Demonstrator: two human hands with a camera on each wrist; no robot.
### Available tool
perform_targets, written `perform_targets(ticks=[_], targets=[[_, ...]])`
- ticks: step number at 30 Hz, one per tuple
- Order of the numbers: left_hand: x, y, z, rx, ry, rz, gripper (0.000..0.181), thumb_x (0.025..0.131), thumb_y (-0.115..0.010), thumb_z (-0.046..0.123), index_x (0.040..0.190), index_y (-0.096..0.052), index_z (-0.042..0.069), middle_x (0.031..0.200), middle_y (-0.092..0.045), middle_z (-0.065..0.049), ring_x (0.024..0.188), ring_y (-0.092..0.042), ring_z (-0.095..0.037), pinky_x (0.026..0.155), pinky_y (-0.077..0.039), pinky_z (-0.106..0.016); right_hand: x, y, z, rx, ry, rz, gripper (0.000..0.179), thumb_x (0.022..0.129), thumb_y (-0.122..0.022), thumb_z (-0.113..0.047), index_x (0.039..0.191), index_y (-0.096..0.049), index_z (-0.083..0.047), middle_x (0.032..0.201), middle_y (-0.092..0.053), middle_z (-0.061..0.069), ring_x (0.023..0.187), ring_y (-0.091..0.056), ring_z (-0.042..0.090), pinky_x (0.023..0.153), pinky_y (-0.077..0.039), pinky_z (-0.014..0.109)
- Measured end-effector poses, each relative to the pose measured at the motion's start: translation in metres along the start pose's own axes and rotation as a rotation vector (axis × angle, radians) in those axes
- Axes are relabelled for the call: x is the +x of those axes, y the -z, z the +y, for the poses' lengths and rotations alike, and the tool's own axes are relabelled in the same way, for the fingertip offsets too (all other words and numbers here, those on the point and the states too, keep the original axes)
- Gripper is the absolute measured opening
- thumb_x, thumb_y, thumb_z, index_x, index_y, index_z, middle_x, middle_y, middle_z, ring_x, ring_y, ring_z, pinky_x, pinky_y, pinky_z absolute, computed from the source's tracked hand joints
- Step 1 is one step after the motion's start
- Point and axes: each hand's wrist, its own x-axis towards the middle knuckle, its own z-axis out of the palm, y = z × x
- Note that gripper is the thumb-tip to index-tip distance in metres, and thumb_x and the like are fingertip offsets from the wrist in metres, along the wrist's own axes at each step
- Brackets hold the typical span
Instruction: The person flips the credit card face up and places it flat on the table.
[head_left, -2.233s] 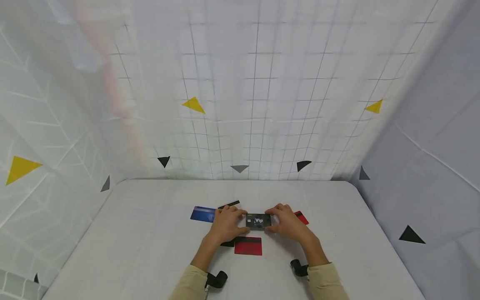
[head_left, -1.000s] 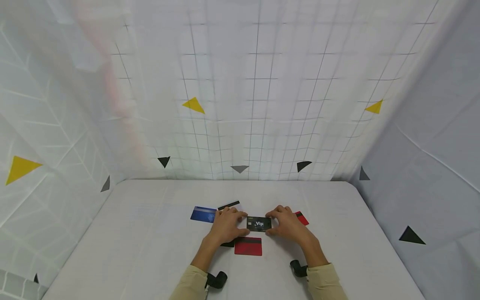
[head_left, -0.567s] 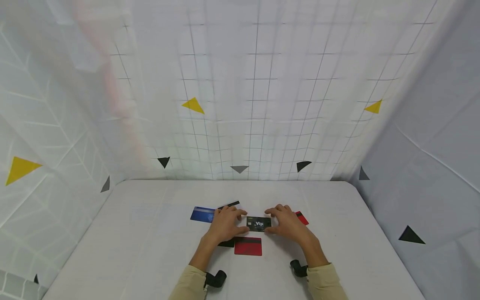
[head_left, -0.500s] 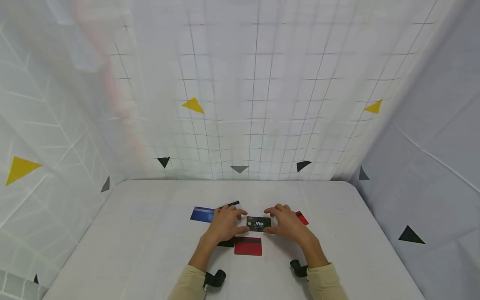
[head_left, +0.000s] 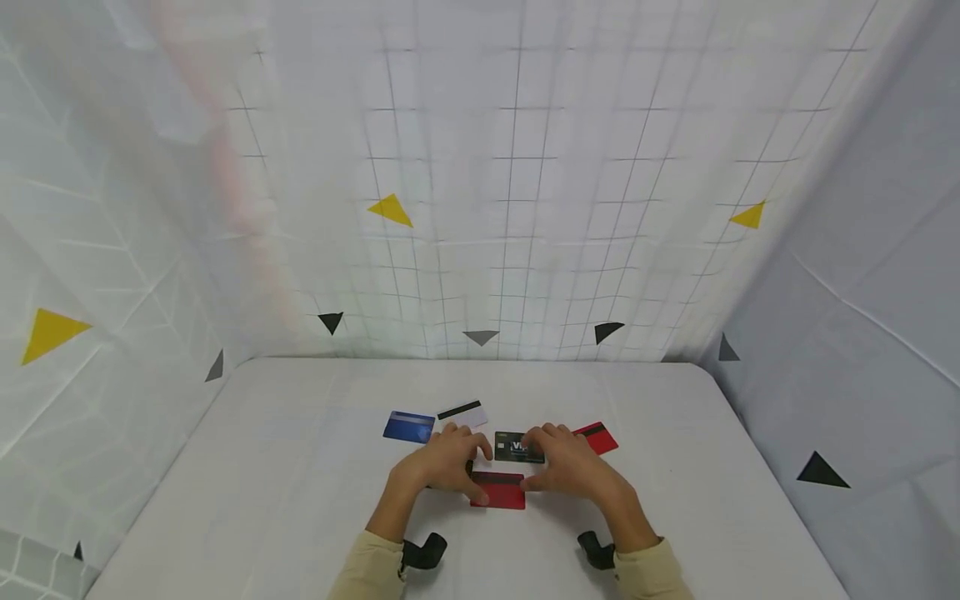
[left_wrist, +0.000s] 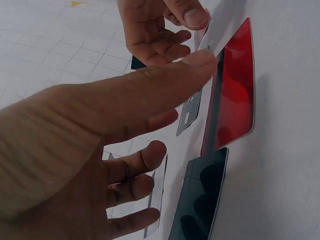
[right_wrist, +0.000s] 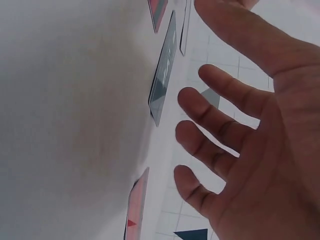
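Note:
My left hand [head_left: 447, 461] hovers with spread, loosely bent fingers, its thumb over the near red card [head_left: 504, 497] in the head view. Opposite it, my right hand [head_left: 576, 467] has its fingertips over the right part of the black Vip card [head_left: 508, 450] and its thumb by the red card's right edge. Nothing is held in either hand. Mostly covered by the left hand in the head view, a dark card [left_wrist: 197, 200] lies beside the red one in the left wrist view. Whether the thumbs touch the red card is unclear.
Behind the hands lie a blue card [head_left: 408, 427] and a white card [head_left: 467, 415] with a black stripe. Another red card [head_left: 600, 439] lies right of the right hand. White sheeting surrounds the white table [head_left: 285, 500] at back and sides.
Both hands have left the Vip card's ends and come nearer the body, thumbs now at the near red card. The Vip card, which they held earlier, lies flat on the table.

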Motion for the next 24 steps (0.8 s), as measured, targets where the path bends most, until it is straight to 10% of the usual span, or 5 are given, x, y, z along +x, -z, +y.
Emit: perform_targets(ticks=[24], targets=[[-0.002, -0.012, 0.003, 0.145, 0.075, -0.023, 0.053, 0.063, -0.094, 0.045, 0.101, -0.062, 0.028, 0.093, -0.049, 0.007, 0.099, -0.038, -0.016, 0.092, -0.039, -0.043, -0.004, -0.018, -0.009, -0.043, 0.072, -0.095, 0.049, 0.068, -0.093, -0.039, 0.102, -0.062, -0.023, 0.101, -0.054, -0.005, 0.100, -0.049, 0.018, 0.086, -0.045, 0.047]])
